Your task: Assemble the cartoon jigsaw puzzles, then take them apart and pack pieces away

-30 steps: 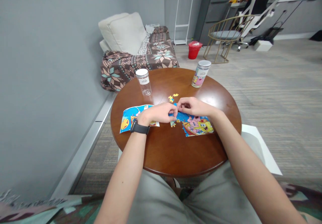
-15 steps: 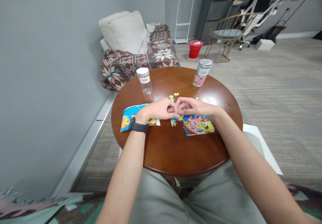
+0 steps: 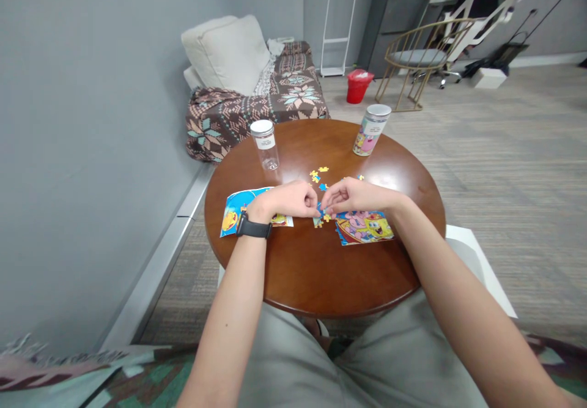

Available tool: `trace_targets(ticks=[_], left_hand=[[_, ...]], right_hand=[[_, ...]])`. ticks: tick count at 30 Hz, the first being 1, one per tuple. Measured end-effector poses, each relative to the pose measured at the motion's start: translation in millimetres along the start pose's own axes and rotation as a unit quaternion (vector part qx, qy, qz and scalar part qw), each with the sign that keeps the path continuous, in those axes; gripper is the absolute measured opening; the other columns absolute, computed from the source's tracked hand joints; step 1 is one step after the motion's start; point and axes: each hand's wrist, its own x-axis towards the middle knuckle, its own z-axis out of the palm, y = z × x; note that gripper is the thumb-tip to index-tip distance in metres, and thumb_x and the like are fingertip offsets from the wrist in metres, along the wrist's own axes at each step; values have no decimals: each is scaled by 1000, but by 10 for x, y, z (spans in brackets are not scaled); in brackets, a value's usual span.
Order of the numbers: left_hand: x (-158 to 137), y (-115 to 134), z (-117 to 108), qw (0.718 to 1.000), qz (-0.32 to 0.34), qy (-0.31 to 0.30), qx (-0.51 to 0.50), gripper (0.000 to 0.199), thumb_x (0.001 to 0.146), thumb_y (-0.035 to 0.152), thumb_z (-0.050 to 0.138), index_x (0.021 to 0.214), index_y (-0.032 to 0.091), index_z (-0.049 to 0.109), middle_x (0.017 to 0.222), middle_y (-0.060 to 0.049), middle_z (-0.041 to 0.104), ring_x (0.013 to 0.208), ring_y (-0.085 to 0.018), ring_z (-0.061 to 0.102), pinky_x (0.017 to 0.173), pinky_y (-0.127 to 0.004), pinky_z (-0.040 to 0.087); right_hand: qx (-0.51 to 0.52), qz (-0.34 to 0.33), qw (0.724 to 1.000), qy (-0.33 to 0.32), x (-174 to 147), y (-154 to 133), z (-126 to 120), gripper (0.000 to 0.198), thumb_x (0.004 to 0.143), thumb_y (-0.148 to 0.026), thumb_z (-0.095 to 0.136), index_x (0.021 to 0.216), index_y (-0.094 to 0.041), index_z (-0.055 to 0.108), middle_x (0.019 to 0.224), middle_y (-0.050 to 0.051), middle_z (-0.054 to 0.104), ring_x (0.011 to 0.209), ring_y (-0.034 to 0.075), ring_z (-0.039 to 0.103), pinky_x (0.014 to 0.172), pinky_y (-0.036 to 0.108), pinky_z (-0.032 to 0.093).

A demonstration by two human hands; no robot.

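Over the middle of a round wooden table, my left hand has its fingers curled into a pinch at the left edge of some small joined jigsaw pieces. From the other side, my right hand pinches a blue puzzle piece; the fingertips partly cover it. A partly built cartoon puzzle in blue, pink and yellow lies just right of the small pieces. Beneath my left wrist is a cartoon picture sheet, partly hidden. Loose yellow and blue pieces are scattered beyond my hands.
A clear jar with a silver lid stands on the table's far left. A printed jar stands far right. Beyond the table are a covered sofa, a red bin and a gold-framed chair.
My hands have drawn slightly apart at the fingertips, showing more of the blue pieces between them. The view has shifted a little; jars and puzzle sheets keep their places on the table.
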Motion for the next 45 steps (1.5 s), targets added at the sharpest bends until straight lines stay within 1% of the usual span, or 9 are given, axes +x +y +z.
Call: trace_targets(ticks=[10,13,20,25,30,34,37,41,45], left_hand=[[26,-62,33,999,-8,-28,31,19,70,35,68,67,16,68,54,5,52,50,-8,39,50,-25,25],[29,-78,39,999,-14,-31,27,21,70,37,68,69,16,68,55,5,52,50,-8,39,50,-25,25],[41,-68,46,999,-14,-24,31,20,69,36,70,66,17,64,56,5,53,52,-9,42,50,-25,25],[36,-41,35,999,-17,-27,27,20,69,34,70,63,16,63,53,5,52,50,-8,41,51,-25,26],[23,-21,28,999,-16,-32,23,20,68,35,70,64,16,64,52,6,51,50,-8,41,52,-24,27],[13,-17,18,999,-19,-34,22,20,69,35,71,67,16,66,54,5,51,51,-8,41,52,-25,26],[15,-13,7,999,0,-35,24,18,69,33,71,70,16,68,54,6,46,51,-8,39,52,-25,25],[43,2,13,997,63,-30,14,22,70,31,72,86,17,73,55,8,37,53,-8,37,54,-24,25],[71,26,41,995,84,-42,13,24,70,29,72,90,17,74,56,7,37,55,-9,38,56,-24,27]], right_hand=[[-126,-37,991,26,-18,-61,6,19,73,-34,69,79,-17,77,71,0,73,58,11,57,57,24,42],[-141,-34,989,16,-4,-38,6,21,74,-34,69,82,-17,78,69,0,72,57,11,55,58,24,41],[-181,-41,983,6,35,41,16,23,75,-36,68,86,-19,80,80,2,76,67,15,60,65,26,44],[-193,-65,979,16,52,10,39,21,76,-33,66,85,-20,80,83,2,76,69,15,61,66,26,44],[-199,-64,977,48,42,1,25,27,78,-37,65,88,-16,78,76,2,73,63,13,56,63,26,40],[-220,-76,971,53,31,63,-20,27,77,-40,65,83,-16,77,71,2,69,62,12,52,60,26,37],[-237,-70,968,53,27,95,-44,28,77,-40,63,82,-16,76,71,3,69,61,13,50,59,26,36],[-246,-65,966,49,17,73,-46,30,80,-37,56,84,-15,75,68,1,67,57,11,47,58,25,34],[-249,-61,965,49,11,36,-37,30,79,-37,54,81,-15,73,64,0,63,56,10,45,57,25,32]])
